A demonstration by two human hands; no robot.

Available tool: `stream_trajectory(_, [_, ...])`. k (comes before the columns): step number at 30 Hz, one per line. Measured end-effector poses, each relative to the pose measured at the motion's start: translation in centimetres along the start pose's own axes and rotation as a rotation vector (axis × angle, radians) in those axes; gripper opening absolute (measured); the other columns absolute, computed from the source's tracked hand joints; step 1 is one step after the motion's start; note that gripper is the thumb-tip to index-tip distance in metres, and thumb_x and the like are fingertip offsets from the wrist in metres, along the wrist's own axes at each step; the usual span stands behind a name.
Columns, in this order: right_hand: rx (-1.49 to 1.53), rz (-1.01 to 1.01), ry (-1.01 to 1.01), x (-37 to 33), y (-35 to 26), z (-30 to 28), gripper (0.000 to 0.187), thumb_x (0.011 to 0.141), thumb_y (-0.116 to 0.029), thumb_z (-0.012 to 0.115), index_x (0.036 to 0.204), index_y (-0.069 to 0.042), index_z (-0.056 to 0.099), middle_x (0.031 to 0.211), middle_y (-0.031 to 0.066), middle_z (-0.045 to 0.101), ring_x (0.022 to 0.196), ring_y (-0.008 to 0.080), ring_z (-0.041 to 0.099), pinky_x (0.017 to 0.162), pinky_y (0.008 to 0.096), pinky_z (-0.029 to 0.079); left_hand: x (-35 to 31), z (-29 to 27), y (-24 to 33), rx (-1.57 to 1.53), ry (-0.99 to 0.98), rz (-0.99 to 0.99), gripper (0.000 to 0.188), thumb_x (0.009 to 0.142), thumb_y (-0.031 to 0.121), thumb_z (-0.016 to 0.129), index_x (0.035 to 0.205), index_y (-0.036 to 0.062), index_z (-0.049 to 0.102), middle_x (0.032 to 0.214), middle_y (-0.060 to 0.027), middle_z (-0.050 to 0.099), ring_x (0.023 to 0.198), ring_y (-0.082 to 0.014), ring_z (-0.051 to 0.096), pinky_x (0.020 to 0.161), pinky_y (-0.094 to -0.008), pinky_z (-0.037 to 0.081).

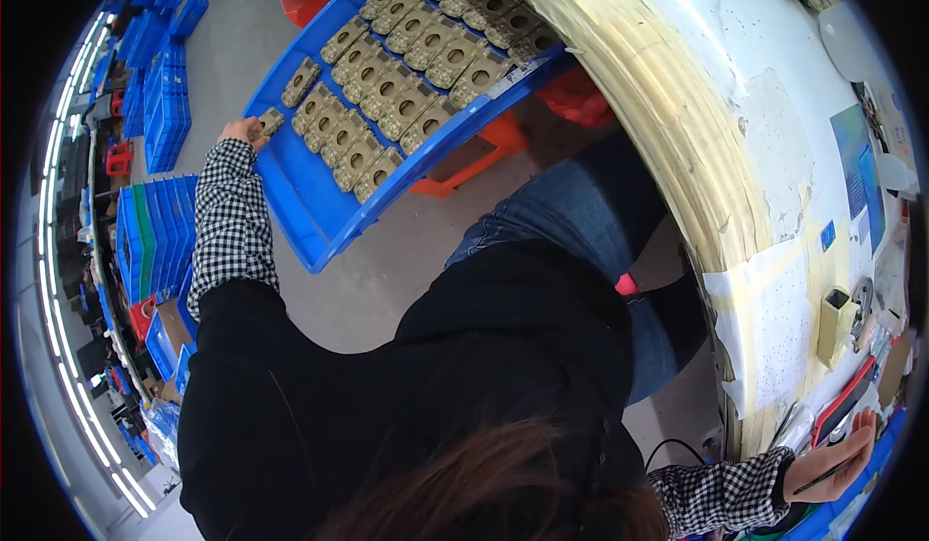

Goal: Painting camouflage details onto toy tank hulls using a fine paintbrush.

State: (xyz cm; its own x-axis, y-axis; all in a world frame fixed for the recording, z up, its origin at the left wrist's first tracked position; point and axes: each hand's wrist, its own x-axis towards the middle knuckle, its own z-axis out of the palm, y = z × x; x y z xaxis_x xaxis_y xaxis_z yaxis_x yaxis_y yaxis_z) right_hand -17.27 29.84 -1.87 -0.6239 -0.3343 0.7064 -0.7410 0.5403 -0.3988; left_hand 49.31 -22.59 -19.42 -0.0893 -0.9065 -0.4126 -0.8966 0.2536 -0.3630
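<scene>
Head view: at the blue tray's [310,214] rim, the left hand [242,133] pinches a toy-tank hull [270,121] a slip could drop; the right hand [834,467] holds a thin dark stick [806,488].

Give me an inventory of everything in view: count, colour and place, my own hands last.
Tray: one, blue, upper centre
Tan parts: more than twenty, tan, mostly in rows in the tray
Stool-like support: one, orange-red, below the tray
Worktable: one, white, right side
Hollow block: one, cream, on the worktable
Blue crates: many, blue, stacked at left
Light tubes: several, white, far left
Jeans: one pair, blue, centre
Left hand: one, bare, checked sleeve, at the tray's left rim by a tan part
Right hand: one, bare, checked sleeve, lower right, holding a thin dark tool
</scene>
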Motion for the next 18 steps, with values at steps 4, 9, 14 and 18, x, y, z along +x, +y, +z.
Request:
stream_trajectory(4, [-0.001, -0.009, 0.014, 0.0, -0.1, -0.2, 0.027, 0.095, -0.012, 0.047, 0.102, 0.011, 0.059, 0.103, 0.0173, 0.063, 0.095, 0.0236, 0.061, 0.086, 0.0301, 0.050, -0.4, -0.9, 3.0, 0.131, -0.029, -0.084, 0.033, 0.076, 0.028, 0.070, 0.106, 0.0177, 0.061, 0.115, -0.0010, 0.057, 0.116, -0.0224, 0.045, 0.099, -0.0364, 0.038])
stream_trajectory(9, [0.026, -0.010, -0.022, -0.1, 1.1, -1.2, 0.024, 0.095, -0.008, 0.045, 0.104, 0.011, 0.057, 0.103, 0.0176, 0.062, 0.094, 0.0213, 0.061, 0.086, 0.0289, 0.049, 2.8, 2.8, 1.5, 0.276, 0.053, -0.165, 0.032, 0.079, 0.032, 0.062, 0.109, 0.0194, 0.062, 0.122, -0.0037, 0.056, 0.123, -0.0279, 0.041, 0.100, -0.0447, 0.034])
stream_trajectory(14, [-0.043, 0.036, 0.069, 0.6, 1.5, -2.8, 0.025, 0.096, -0.012, 0.044, 0.102, 0.007, 0.057, 0.101, 0.0160, 0.063, 0.091, 0.0197, 0.060, 0.083, 0.0289, 0.048, 3.7, -0.3, 4.5, 0.193, -0.070, -0.363, 0.034, 0.082, 0.035, 0.060, 0.113, 0.0193, 0.061, 0.125, -0.0036, 0.054, 0.124, -0.0231, 0.041, 0.099, -0.0427, 0.037])
stream_trajectory(18, [-0.047, 0.051, 0.193, 1.5, 3.3, -3.7, 0.029, 0.097, -0.021, 0.043, 0.097, 0.005, 0.058, 0.100, 0.0140, 0.064, 0.089, 0.0201, 0.060, 0.081, 0.0295, 0.047, 4.4, -7.8, 7.4, -0.208, 0.291, -0.398, 0.028, 0.085, 0.026, 0.059, 0.111, 0.0150, 0.061, 0.111, -0.0076, 0.063, 0.105, -0.0239, 0.058, 0.088, -0.0374, 0.046])
